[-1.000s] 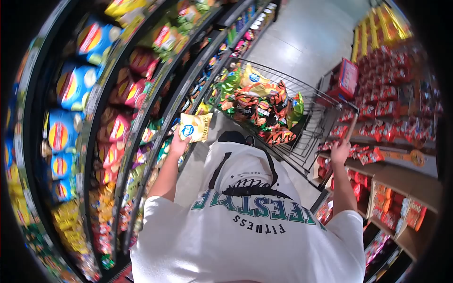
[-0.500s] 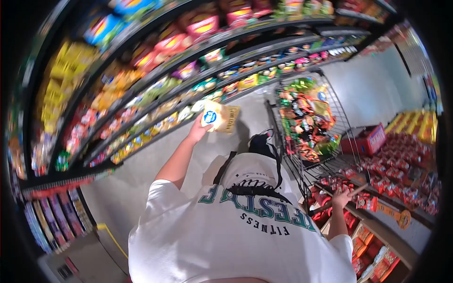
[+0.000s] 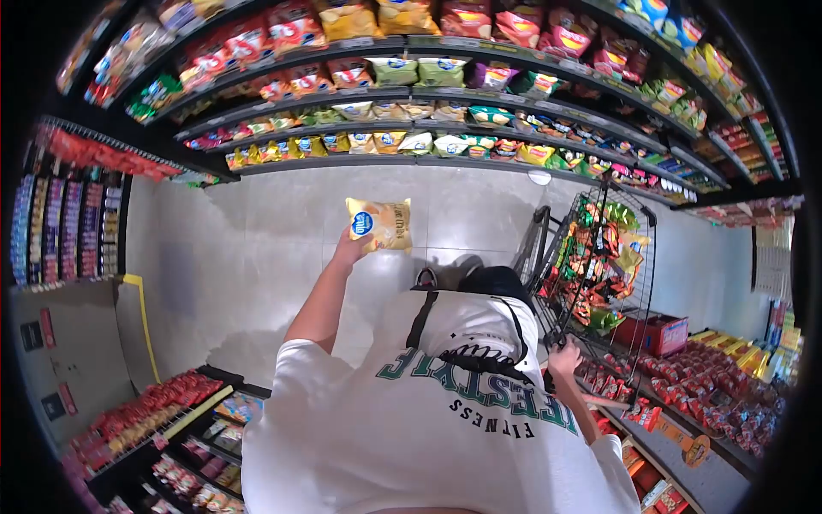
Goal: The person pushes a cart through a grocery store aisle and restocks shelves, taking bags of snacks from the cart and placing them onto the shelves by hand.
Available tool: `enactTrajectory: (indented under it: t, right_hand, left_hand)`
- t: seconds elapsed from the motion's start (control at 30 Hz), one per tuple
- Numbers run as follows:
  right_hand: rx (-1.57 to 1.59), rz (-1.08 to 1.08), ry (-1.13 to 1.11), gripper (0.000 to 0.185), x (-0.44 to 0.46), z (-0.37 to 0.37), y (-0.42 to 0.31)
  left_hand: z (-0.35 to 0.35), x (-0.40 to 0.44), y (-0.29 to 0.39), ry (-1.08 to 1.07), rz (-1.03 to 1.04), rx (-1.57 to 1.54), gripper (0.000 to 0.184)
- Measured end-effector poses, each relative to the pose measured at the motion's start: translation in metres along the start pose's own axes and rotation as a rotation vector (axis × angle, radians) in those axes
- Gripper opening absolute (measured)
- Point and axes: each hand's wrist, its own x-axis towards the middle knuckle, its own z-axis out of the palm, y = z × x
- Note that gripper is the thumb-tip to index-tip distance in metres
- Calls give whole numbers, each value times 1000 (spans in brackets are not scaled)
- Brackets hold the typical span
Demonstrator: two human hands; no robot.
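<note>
My left hand (image 3: pixel 347 246) is closed on a yellow bag of chips (image 3: pixel 382 224) with a round blue logo. It holds the bag by its left edge, above the grey floor and in front of the snack shelves. On the other side, my right hand (image 3: pixel 562 355) is at the near end of a black wire shopping cart (image 3: pixel 647 283). Its fingers look curled on the cart's dark frame, though the grip is small in view. Several colourful snack bags (image 3: pixel 599 253) fill the cart.
Long shelves of chip bags (image 3: pixel 398 70) curve across the top. Red packets (image 3: pixel 711 381) and a red box (image 3: pixel 651 332) stand right of the cart. At lower left are a rack of red packets (image 3: pixel 154 411) and a yellow-edged panel (image 3: pixel 141 325). Grey tiled floor (image 3: pixel 240 223) lies between.
My view has swung left, bringing the shelves level and the lower-left rack into sight. The chip bag stays in my left hand. My right hand has shifted left, nearer my body and the cart's corner.
</note>
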Motion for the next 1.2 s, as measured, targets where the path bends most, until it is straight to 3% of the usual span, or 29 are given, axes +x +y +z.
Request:
enactTrajectory:
  t: [0.1,0.17,0.33,0.47,0.57,0.67,0.77,1.03,1.2]
  right_hand:
    - [364,-74,-67,58,3,-15,-31]
    - [148,-160,147,57,8,9,-54]
    - [-23,-355,129,47,-2,-13,-94]
    - [0,-332,150,39,5,-8,-122]
    - [219,-333,227,33,10,16,-135]
    - [363,-339,92,41,7,24,-149]
    - [374,-308,41,44,-12,15,-174]
    - [357,-275,-2,44,-59,22,-237]
    - [300,-288,5,43,-63,42,-273]
  left_hand:
    - [-36,-25,-27,108,-54,-123,41]
    - [-50,-52,-53,131,-61,-247,42]
    - [-68,-112,-78,179,-21,-379,47]
    - [-76,-174,-92,188,1,-353,52]
    - [-83,-220,-84,192,48,-237,55]
    - [-96,-255,-98,201,115,-181,51]
    - [-96,-306,-103,260,122,-219,62]
    - [-147,-355,-187,447,52,-319,68]
    - [-205,-343,-268,498,82,-455,69]
